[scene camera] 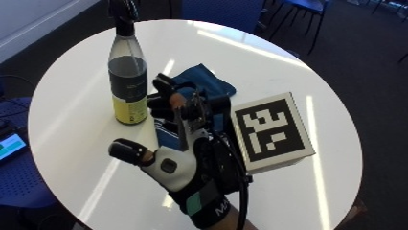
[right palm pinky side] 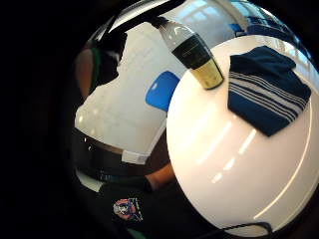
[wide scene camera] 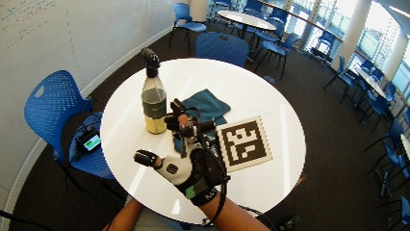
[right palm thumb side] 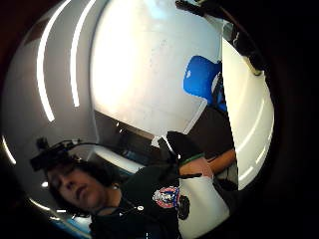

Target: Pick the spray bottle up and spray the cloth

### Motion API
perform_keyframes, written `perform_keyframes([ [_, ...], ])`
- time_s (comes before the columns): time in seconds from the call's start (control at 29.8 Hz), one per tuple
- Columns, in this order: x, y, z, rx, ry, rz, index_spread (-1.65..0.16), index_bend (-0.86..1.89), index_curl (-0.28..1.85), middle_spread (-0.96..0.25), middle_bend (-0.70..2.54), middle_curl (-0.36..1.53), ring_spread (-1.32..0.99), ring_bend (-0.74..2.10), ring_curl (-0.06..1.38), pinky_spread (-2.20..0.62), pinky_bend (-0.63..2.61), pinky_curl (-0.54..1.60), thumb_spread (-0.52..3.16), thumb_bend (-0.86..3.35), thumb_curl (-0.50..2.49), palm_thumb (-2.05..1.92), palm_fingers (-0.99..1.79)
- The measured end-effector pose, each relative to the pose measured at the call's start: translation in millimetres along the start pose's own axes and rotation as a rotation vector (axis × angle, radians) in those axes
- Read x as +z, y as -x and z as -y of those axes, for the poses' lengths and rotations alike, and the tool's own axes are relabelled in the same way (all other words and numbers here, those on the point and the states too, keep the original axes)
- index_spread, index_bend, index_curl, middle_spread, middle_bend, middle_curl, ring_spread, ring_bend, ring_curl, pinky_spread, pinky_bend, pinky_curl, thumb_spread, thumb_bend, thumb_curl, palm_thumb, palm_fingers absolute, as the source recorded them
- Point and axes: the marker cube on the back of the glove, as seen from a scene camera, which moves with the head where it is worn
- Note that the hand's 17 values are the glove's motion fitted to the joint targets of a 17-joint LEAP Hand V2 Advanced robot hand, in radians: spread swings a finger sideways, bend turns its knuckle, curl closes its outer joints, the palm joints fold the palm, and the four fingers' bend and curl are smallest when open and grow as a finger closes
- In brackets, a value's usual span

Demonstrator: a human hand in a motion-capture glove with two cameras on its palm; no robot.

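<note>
Round white tabletop (scene camera: 267, 62), seen from the outside view.

Left part: spray bottle (scene camera: 127, 84) stands upright, well in from the left edge. Black spray head on top, clear neck, dark label band over a yellow lower band. Nothing touches it.

Centre: blue cloth (scene camera: 204, 84) lies folded flat, just right of the bottle and partly hidden behind the hand. In the little finger side palm view the cloth (right palm pinky side: 266, 89) shows pale stripes across one end and lies close beside the bottle (right palm pinky side: 192, 50), not touching it as far as can be told.

Near edge, centre: gloved right hand (scene camera: 182, 143) is raised above the tabletop, palm turned toward the bottle and cloth. Fingers spread and only slightly bent, thumb (scene camera: 130, 151) out toward the left. Holds nothing; apart from the bottle.

Beyond the tabletop: blue chair (wide scene camera: 54, 113) at the left by the whiteboard wall, with a small lit device (wide scene camera: 90, 142) on its seat. Another blue chair (wide scene camera: 221, 48) at the far edge.
</note>
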Motion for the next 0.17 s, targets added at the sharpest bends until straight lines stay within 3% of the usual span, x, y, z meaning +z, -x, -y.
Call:
perform_keyframes([
  [0.17, 0.7, -1.8, -9.4, 0.010, -0.002, 0.022, -0.37, 0.27, 0.15, -0.11, 0.45, 0.42, -0.13, 0.67, 0.39, 0.09, 0.44, 0.35, 0.90, -0.01, 0.40, 0.68, 0.64],
])
